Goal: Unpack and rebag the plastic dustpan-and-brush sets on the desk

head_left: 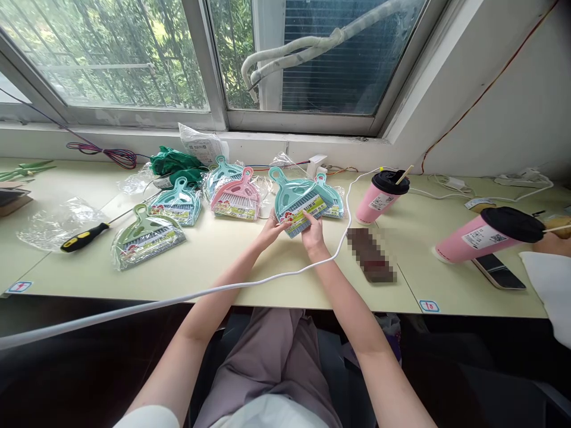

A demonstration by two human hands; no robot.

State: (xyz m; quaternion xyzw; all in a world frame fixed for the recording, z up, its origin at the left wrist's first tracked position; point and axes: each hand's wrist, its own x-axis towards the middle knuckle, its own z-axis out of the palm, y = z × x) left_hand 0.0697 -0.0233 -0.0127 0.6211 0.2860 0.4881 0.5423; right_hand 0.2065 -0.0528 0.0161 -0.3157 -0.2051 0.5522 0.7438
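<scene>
Between my two hands I hold a teal mini dustpan and brush set (294, 199) with a yellow-green label, tilted above the table. My left hand (270, 230) is closed on its lower left corner, and my right hand (313, 230) grips its lower right side. Right behind it, partly covered, lies another teal dustpan set (333, 196). To the left are a pink dustpan set (235, 196), a teal one (220, 172) behind it, a blue-teal one (179, 202), and a green one (145, 238) in clear wrap.
A white cable (272, 278) crosses over my forearms. Pink cups (377, 199) with black lids stand at right, near a phone (499, 272) and another person's white sleeve (546, 291). A black-and-yellow screwdriver (84, 238), crumpled plastic (57, 223) and a green bag (176, 163) lie at left.
</scene>
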